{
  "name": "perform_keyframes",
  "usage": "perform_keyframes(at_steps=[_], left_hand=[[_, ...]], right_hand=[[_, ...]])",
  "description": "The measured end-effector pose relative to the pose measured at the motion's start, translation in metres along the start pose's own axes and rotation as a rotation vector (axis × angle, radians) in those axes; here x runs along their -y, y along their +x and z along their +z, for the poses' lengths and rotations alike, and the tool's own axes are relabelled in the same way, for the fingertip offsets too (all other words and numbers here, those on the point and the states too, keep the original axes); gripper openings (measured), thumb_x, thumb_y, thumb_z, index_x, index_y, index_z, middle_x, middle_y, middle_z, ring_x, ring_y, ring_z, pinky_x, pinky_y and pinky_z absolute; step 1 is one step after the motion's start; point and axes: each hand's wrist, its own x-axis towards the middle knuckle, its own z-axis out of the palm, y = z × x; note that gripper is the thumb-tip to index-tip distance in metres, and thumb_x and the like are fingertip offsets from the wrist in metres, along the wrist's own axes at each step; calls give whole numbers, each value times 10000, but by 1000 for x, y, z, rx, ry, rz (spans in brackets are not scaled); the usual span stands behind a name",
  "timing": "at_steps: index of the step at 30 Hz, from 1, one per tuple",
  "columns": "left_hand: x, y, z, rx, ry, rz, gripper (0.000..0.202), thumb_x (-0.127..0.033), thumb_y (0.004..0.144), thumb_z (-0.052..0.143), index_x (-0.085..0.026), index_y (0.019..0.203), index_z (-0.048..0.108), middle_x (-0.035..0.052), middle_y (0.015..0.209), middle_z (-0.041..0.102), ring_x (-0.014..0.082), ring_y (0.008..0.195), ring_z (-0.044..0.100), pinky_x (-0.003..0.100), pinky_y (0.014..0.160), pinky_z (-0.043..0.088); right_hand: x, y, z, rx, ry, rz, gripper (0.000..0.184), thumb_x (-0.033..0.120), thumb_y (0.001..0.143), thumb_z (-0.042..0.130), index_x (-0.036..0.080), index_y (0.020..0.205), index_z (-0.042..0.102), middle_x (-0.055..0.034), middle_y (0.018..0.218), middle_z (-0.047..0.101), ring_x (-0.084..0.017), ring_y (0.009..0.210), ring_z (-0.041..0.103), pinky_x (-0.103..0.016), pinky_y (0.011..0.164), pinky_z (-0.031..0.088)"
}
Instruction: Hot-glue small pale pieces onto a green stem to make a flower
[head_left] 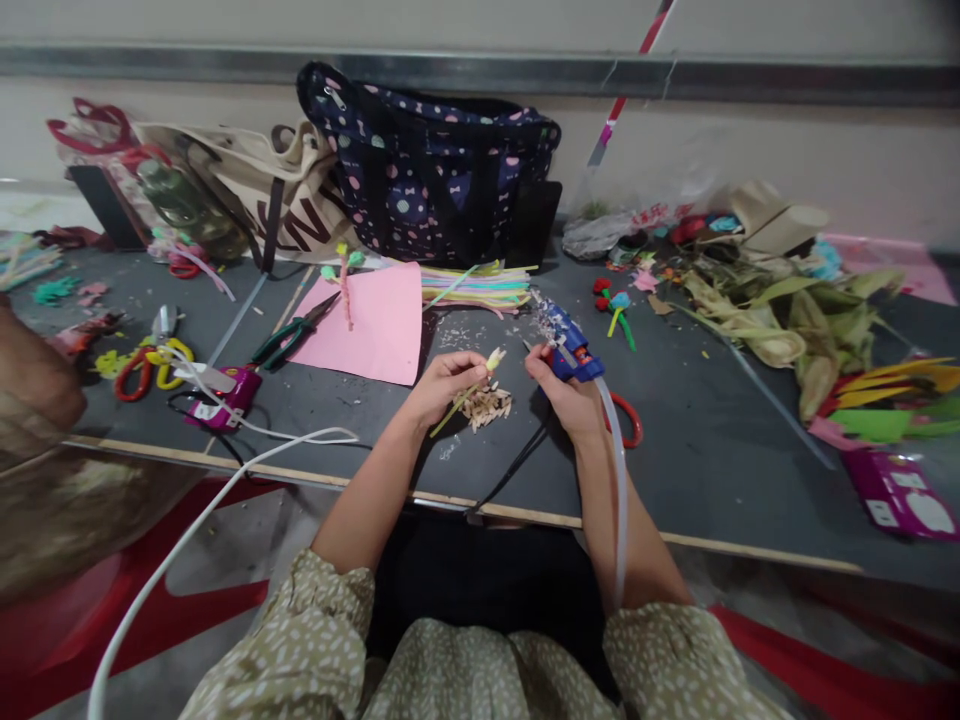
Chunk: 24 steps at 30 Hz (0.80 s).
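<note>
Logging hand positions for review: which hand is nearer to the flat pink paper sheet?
Left: the left hand is beside the near right corner of the pink paper sheet; the right hand, holding a blue glue gun, is farther right.

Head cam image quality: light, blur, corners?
Head view: lighting looks flat, with no hard shadows on the dark table; head view, left edge: a co-worker's arm looks smeared; head view, centre: left hand and blue glue gun are readable, fine detail soft; head view, top-right corner: darkened.
</note>
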Motion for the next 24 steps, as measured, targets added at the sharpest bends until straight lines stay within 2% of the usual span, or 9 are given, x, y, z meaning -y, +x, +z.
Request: perform_keyframes(at_steps=[5,9,12,15,18,20,24], left_hand=[[-1,4,-3,-44,-120,-28,392,-443,684,845,-142,818,632,-6,696,615,78,555,558,195,522,441],[-3,10,-8,-141,-263,10,421,-464,688,838,-158,810,576,-39,667,555,14,419,355,151,376,262],[-5,11,-11,-199,-356,33,441,-466,670,850,-156,793,562,-59,632,479,0,422,257,134,359,165],[-8,8,-8,-181,-355,44,450,-401,613,892,-157,743,537,-75,598,416,-4,429,232,131,364,138],[-8,4,-1,-150,-307,20,442,-366,583,907,-154,719,544,-89,556,392,-10,413,226,138,376,129],[-6,1,4,-128,-258,-1,428,-381,583,905,-145,714,573,-79,537,434,-10,400,248,150,385,137],[-1,-3,12,-35,-133,-67,432,-456,603,882,-109,720,652,9,599,604,-9,384,277,187,393,118]], right_hand=[[-7,1,4,18,68,12,356,513,748,751,233,884,577,-5,858,656,-147,660,617,-341,725,559],[-14,0,8,64,74,33,376,547,775,718,239,917,556,4,835,645,-147,625,614,-307,612,519],[-18,-1,10,47,-13,-60,349,550,807,686,251,917,542,10,808,621,-154,620,599,-315,606,504],[-21,-2,9,-7,-233,-165,332,527,809,691,255,898,522,5,780,601,-174,647,576,-339,663,497],[-25,-2,10,-52,-463,-195,345,515,809,685,245,913,497,-9,791,584,-201,705,571,-348,693,479],[-28,-1,12,-81,-546,-226,345,510,821,663,240,948,489,-28,851,583,-218,768,577,-356,717,478],[-34,1,16,-125,-634,-297,371,506,826,639,233,1020,480,-66,956,569,-256,875,577,-398,780,486]])
